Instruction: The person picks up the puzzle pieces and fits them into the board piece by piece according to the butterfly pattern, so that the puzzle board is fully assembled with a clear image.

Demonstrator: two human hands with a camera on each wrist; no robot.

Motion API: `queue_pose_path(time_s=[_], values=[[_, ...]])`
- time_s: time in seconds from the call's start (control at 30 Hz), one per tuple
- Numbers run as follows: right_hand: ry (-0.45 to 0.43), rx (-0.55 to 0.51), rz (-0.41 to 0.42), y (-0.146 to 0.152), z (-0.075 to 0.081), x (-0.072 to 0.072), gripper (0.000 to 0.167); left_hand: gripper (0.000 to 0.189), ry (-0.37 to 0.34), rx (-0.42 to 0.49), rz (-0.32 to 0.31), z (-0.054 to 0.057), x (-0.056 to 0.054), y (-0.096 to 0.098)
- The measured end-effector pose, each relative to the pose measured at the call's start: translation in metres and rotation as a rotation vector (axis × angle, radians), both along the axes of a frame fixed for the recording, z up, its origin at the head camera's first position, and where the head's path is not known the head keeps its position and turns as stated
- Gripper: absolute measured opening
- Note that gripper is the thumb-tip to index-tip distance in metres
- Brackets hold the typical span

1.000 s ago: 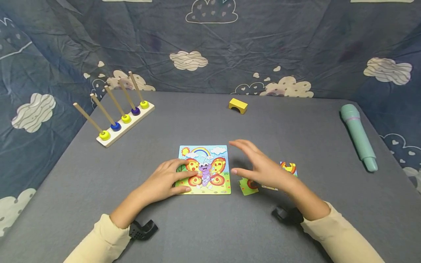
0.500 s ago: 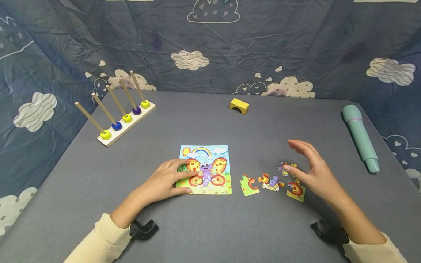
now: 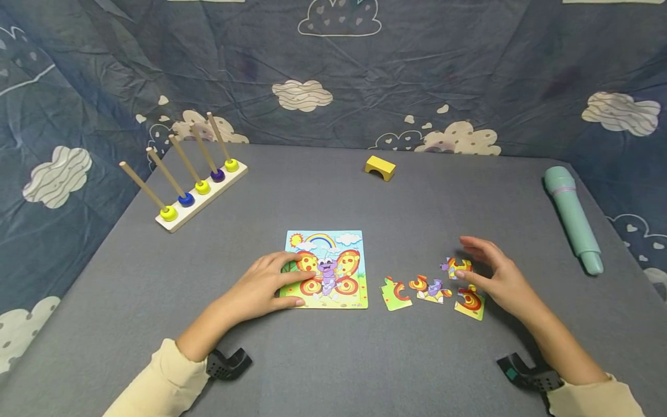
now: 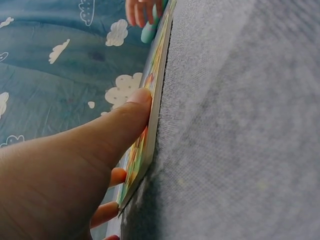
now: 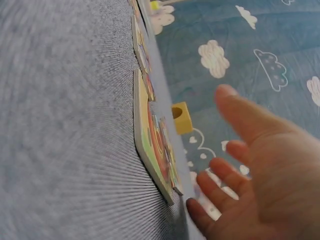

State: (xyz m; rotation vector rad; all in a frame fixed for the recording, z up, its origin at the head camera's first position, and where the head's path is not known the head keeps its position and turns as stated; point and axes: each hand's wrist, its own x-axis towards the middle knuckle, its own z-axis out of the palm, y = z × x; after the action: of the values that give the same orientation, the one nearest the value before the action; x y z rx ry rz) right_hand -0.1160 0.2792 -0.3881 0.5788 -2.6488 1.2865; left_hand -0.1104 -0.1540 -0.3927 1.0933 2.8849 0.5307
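The butterfly puzzle board (image 3: pixel 339 289) lies flat on the grey table. My left hand (image 3: pixel 268 284) rests on its left side, fingers spread over the picture; in the left wrist view the thumb (image 4: pixel 135 107) lies at the board's edge. Several loose jigsaw pieces lie right of the board: a green-and-red one (image 3: pixel 394 294), a purple-bodied one (image 3: pixel 431 291), a lower corner one with a red swirl (image 3: pixel 471 302), and a purple-and-yellow one (image 3: pixel 458 267). My right hand (image 3: pixel 502 281) hovers beside the last two, fingers relaxed and apart; the right wrist view shows nothing in it.
A pegged wooden stand (image 3: pixel 200 200) with yellow and blue rings stands at the back left. A yellow arch block (image 3: pixel 380 167) sits at the back middle, and a teal toy microphone (image 3: pixel 573 220) lies at the right. A patterned cloth hangs behind the table.
My right hand has moved right from beside the board to the far loose pieces, then lowered a little toward them. My left hand stays on the board.
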Motion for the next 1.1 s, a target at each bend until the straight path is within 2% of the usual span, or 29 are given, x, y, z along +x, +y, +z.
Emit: queue_pose_path(time_s=[0.17,0.43,0.63,0.87,1.1], values=[[-0.022,0.037,0.005,0.003,-0.007,-0.003,0.063,0.048,-0.004,0.005,0.002,-0.001,0.0,0.0],[-0.076,0.161,-0.027,0.002,-0.011,-0.008,0.061,0.048,0.0,0.005,0.012,-0.001,-0.001,-0.002],[-0.072,0.232,-0.006,0.003,-0.012,-0.008,0.056,0.047,-0.01,-0.004,0.01,-0.002,-0.001,-0.001],[-0.056,0.301,0.025,0.003,-0.01,-0.008,0.046,0.047,-0.021,-0.004,0.013,-0.002,-0.002,0.001],[0.023,0.373,0.026,-0.004,-0.005,-0.007,0.036,0.047,-0.015,0.004,0.003,-0.003,0.0,0.0]])
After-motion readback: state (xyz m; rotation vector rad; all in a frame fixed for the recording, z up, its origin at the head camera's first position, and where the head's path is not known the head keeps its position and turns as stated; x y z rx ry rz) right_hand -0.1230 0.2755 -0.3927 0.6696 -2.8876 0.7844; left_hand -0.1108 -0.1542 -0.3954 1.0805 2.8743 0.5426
